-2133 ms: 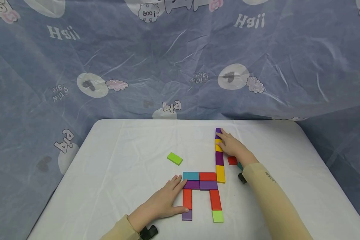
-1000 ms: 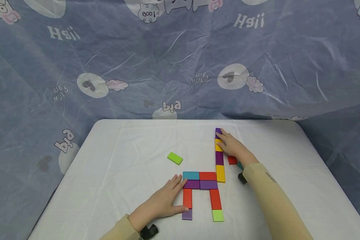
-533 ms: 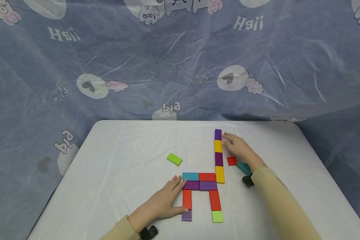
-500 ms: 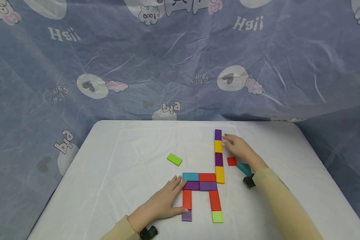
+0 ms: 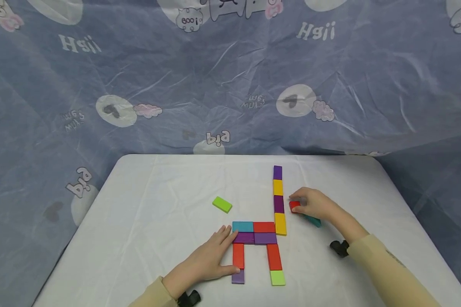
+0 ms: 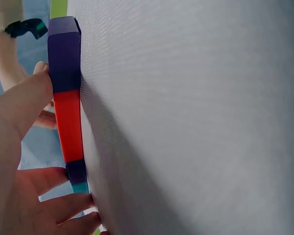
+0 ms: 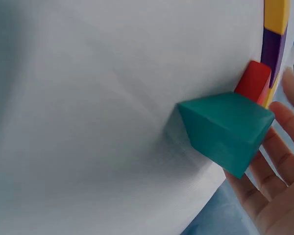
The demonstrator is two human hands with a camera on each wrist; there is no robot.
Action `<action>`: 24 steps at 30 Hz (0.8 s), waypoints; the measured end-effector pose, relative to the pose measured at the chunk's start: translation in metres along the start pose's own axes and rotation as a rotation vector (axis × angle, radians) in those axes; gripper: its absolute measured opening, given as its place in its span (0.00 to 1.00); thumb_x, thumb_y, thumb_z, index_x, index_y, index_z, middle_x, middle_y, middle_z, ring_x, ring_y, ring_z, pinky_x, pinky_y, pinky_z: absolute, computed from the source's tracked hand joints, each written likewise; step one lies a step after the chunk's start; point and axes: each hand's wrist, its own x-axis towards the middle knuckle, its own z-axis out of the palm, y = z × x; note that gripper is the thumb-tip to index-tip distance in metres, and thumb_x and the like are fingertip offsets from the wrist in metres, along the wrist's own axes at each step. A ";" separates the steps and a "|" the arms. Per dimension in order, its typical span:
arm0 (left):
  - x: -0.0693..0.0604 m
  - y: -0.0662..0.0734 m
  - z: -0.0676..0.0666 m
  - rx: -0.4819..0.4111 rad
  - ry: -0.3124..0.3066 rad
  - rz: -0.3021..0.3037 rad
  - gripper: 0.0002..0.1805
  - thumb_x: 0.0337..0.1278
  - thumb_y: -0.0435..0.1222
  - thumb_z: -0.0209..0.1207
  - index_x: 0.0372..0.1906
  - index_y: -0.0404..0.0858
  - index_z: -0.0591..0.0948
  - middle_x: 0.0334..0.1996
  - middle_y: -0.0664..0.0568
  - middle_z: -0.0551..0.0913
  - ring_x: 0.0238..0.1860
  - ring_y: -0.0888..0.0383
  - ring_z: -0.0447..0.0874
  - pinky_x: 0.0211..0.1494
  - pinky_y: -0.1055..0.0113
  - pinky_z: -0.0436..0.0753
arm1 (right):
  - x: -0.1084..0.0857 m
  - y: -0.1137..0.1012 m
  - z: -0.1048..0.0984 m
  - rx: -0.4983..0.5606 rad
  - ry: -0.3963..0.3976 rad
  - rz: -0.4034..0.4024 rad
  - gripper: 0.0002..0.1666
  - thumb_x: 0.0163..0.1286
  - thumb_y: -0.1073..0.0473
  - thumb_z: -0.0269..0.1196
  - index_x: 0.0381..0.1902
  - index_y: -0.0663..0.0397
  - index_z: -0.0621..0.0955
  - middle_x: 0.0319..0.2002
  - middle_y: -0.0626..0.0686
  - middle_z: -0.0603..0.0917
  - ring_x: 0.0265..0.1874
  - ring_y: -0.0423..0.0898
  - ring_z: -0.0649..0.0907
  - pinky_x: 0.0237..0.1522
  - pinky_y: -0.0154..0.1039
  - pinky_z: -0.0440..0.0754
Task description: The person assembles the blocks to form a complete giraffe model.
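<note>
Coloured blocks lie flat on the table in a joined shape. My left hand (image 5: 209,258) rests spread at its left side, fingertips by the dark purple block (image 5: 244,238) and thumb on the lower purple block (image 5: 237,277). A column of purple and yellow blocks (image 5: 280,224) rises from the shape's right end. Right of that column, my right hand (image 5: 315,204) is over a loose red block (image 5: 294,205), thumb and fingers around it without a visible grip. A teal block (image 5: 313,220) lies under that hand; the right wrist view shows the teal block (image 7: 225,127) beside the fingers.
A loose green block (image 5: 222,204) lies left of the column. Two legs of red blocks (image 5: 274,257) extend toward the near side, the right one ending in a light green block (image 5: 278,278). A patterned blue cloth hangs behind the white table (image 5: 157,187).
My right hand has left the top of the column and moved right and nearer, over the loose red block. My left hand has stayed where it was.
</note>
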 end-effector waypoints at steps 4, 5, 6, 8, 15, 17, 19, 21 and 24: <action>-0.001 0.000 -0.001 0.000 0.005 0.000 0.52 0.57 0.63 0.59 0.78 0.41 0.56 0.78 0.43 0.55 0.79 0.45 0.50 0.77 0.51 0.61 | -0.003 -0.002 0.003 -0.050 0.017 -0.042 0.21 0.59 0.57 0.73 0.50 0.56 0.85 0.44 0.54 0.84 0.42 0.49 0.78 0.52 0.52 0.83; -0.001 0.000 -0.001 -0.001 0.008 0.005 0.51 0.57 0.63 0.60 0.78 0.40 0.56 0.78 0.42 0.55 0.78 0.45 0.51 0.77 0.51 0.61 | -0.003 -0.002 0.004 -0.056 0.023 -0.044 0.20 0.59 0.58 0.73 0.49 0.56 0.86 0.43 0.53 0.83 0.41 0.48 0.78 0.52 0.51 0.83; -0.001 0.000 -0.001 -0.003 0.009 0.007 0.51 0.57 0.63 0.60 0.78 0.40 0.56 0.78 0.42 0.55 0.78 0.45 0.51 0.77 0.50 0.62 | -0.004 -0.002 0.005 -0.058 0.029 -0.048 0.20 0.58 0.58 0.73 0.49 0.57 0.86 0.43 0.53 0.83 0.40 0.48 0.78 0.51 0.51 0.83; -0.001 0.000 -0.001 -0.003 0.011 0.015 0.51 0.57 0.63 0.59 0.77 0.40 0.56 0.77 0.42 0.55 0.78 0.44 0.51 0.77 0.50 0.62 | -0.003 -0.001 0.005 -0.066 0.041 -0.047 0.19 0.58 0.60 0.73 0.48 0.57 0.86 0.41 0.53 0.83 0.39 0.48 0.78 0.50 0.50 0.84; -0.001 0.001 -0.002 0.000 0.012 0.022 0.51 0.58 0.62 0.59 0.77 0.39 0.56 0.77 0.41 0.55 0.78 0.44 0.51 0.77 0.50 0.61 | 0.011 0.003 0.003 -0.062 0.066 0.012 0.18 0.59 0.61 0.73 0.47 0.60 0.86 0.37 0.54 0.83 0.35 0.48 0.77 0.47 0.48 0.84; -0.001 0.001 -0.003 0.003 0.016 0.026 0.51 0.58 0.63 0.59 0.77 0.39 0.57 0.77 0.40 0.56 0.78 0.43 0.52 0.77 0.50 0.62 | 0.017 0.004 0.002 -0.050 0.070 0.036 0.19 0.60 0.60 0.72 0.49 0.62 0.85 0.37 0.55 0.82 0.35 0.49 0.77 0.46 0.48 0.84; -0.002 0.001 -0.003 0.001 0.017 0.029 0.51 0.58 0.63 0.59 0.77 0.38 0.57 0.77 0.40 0.56 0.78 0.43 0.52 0.76 0.49 0.62 | 0.023 0.006 0.000 -0.037 0.073 0.064 0.21 0.61 0.60 0.71 0.51 0.63 0.84 0.38 0.57 0.82 0.36 0.50 0.77 0.46 0.47 0.83; -0.002 0.002 -0.003 -0.002 0.018 0.031 0.51 0.58 0.62 0.59 0.77 0.38 0.57 0.77 0.40 0.56 0.78 0.42 0.53 0.76 0.48 0.63 | 0.028 0.007 -0.001 -0.028 0.074 0.093 0.22 0.62 0.60 0.71 0.53 0.64 0.84 0.39 0.58 0.82 0.36 0.51 0.77 0.46 0.47 0.84; -0.002 0.002 -0.004 0.002 0.014 0.026 0.51 0.58 0.63 0.59 0.77 0.38 0.57 0.77 0.40 0.56 0.78 0.43 0.52 0.76 0.49 0.63 | 0.037 0.008 -0.004 -0.022 0.081 0.131 0.23 0.62 0.60 0.70 0.54 0.64 0.83 0.40 0.59 0.83 0.37 0.51 0.77 0.46 0.46 0.84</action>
